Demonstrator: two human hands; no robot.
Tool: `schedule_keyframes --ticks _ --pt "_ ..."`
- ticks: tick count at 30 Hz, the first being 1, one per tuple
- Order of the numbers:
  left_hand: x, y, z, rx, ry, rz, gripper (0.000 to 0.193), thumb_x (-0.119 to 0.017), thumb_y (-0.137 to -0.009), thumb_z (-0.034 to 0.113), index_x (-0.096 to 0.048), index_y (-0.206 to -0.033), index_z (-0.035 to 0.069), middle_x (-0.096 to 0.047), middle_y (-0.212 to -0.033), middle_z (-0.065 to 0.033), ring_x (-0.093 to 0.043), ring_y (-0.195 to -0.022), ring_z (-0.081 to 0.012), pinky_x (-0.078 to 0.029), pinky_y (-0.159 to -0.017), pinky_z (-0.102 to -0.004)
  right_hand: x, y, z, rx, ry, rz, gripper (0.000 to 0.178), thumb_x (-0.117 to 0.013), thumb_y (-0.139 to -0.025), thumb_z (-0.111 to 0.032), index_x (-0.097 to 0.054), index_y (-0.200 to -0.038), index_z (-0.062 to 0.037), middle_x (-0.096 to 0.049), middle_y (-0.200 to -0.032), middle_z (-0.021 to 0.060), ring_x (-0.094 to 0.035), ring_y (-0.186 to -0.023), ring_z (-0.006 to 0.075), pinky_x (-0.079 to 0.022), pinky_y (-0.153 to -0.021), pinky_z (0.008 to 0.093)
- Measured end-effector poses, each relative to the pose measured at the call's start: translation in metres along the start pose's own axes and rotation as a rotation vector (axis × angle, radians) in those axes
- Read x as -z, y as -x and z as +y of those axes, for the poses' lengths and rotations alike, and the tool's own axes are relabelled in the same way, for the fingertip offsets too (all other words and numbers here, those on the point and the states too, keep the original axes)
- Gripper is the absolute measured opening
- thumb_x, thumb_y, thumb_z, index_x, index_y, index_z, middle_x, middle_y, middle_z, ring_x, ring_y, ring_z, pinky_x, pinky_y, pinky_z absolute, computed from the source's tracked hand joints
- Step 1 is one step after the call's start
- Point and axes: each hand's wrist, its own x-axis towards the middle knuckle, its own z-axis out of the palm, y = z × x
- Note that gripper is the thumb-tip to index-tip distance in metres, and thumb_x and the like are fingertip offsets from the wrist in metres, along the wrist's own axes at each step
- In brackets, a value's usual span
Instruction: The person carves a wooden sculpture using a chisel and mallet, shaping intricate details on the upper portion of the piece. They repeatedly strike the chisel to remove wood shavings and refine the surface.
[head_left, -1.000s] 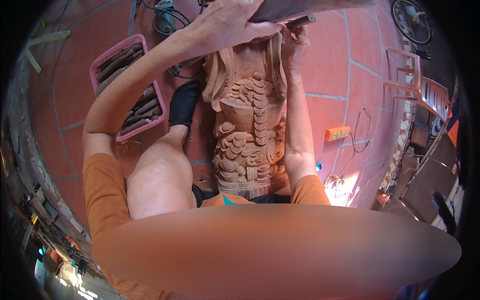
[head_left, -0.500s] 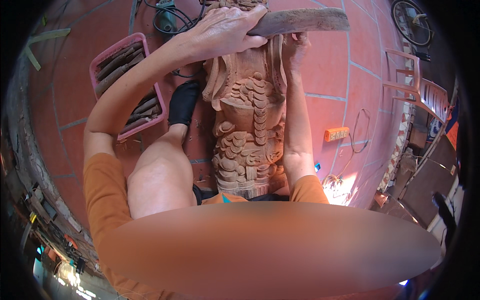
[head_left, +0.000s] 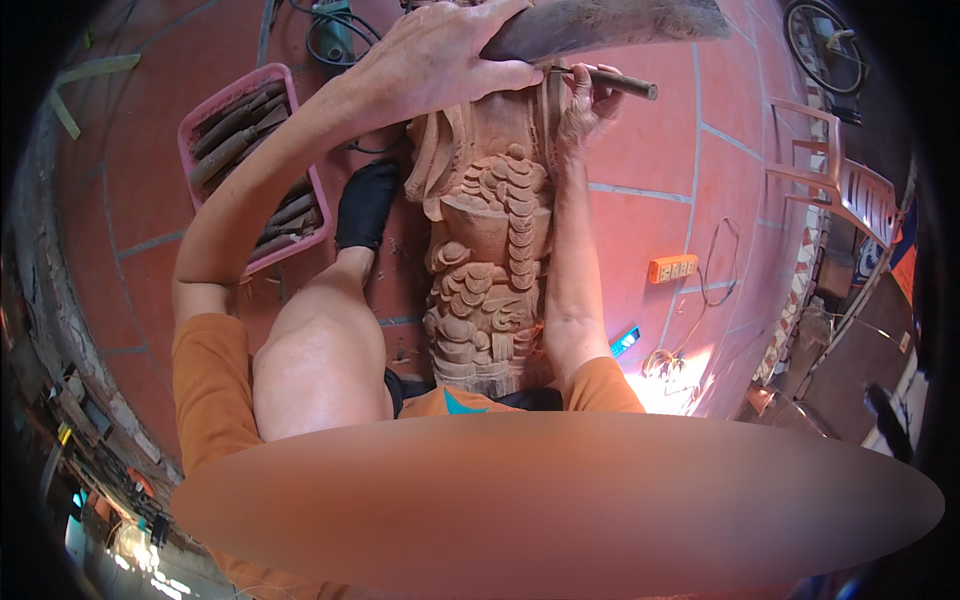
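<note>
A reddish-brown wood carving (head_left: 500,220), cut with overlapping round scales and folds, lies lengthwise between my legs. My left hand (head_left: 445,60) is closed round one end of a flat wooden mallet (head_left: 610,28), which reaches out to the right above the carving. Just below it, my right hand (head_left: 588,118) pinches a chisel (head_left: 625,84) with a dark round handle. The chisel's handle points right and its thin blade points left toward the carving's upper right edge. The mallet and my left hand cover the carving's far part.
Left of my foot, a pink plastic basket (head_left: 322,240) holds several wooden-handled tools. A green power tool (head_left: 332,40) with a black cord lies beyond. On the red tiles at right are an orange power strip (head_left: 673,269), a blue object (head_left: 625,341) and a pink chair (head_left: 835,165).
The mallet has come nearer and shifted slightly right. My right hand has moved a little down, and the chisel, hidden behind the mallet before, now shows.
</note>
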Motion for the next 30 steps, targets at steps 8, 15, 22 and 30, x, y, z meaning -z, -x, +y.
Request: schedule_keyframes --ticks 8,15,22,30 --pt "0.002 0.002 0.009 -0.124 0.052 0.092 0.054 -0.073 -0.092 0.026 -0.05 -0.132 -0.003 -0.067 -0.1 -0.0324 -0.07 -0.094 -0.0467 -0.054 -0.079 -0.048 -0.004 0.005 -0.004 0.059 0.079 -0.014 0.028 -0.073 -0.096 -0.004 -0.057 -0.118 -0.0018 -0.065 -0.101 0.0054 -0.062 -0.094 0.0142 -0.058 -0.08 0.031" --pt "0.003 0.011 0.021 -0.209 0.146 0.137 0.053 -0.073 -0.093 0.023 -0.051 -0.132 -0.004 -0.069 -0.098 -0.0272 -0.074 -0.094 -0.0369 -0.056 -0.081 -0.0428 -0.005 0.007 -0.006 0.1 0.098 -0.044 0.027 -0.073 -0.095 -0.001 -0.059 -0.118 -0.0005 -0.064 -0.105 0.0067 -0.062 -0.094 0.0152 -0.058 -0.082 0.031" --pt "-0.026 0.011 -0.001 -0.143 -0.29 0.038 0.055 -0.07 -0.094 0.036 -0.051 -0.137 0.007 -0.07 -0.094 -0.0247 -0.07 -0.085 -0.0403 -0.055 -0.069 -0.0472 -0.005 0.009 0.008 0.222 0.316 -0.093 0.03 -0.067 -0.096 0.005 -0.058 -0.125 0.0002 -0.063 -0.113 0.0054 -0.062 -0.098 0.0141 -0.057 -0.083 0.0285" --pt "-0.027 0.013 -0.003 -0.331 -0.152 0.239 0.043 -0.071 -0.092 0.03 -0.053 -0.123 0.007 -0.071 -0.087 -0.0215 -0.07 -0.084 -0.0423 -0.053 -0.07 -0.0527 0.002 0.008 0.013 0.136 0.181 -0.119 0.037 -0.062 -0.094 0.012 -0.059 -0.128 -0.0004 -0.063 -0.119 0.0048 -0.061 -0.11 0.0144 -0.054 -0.084 0.027"
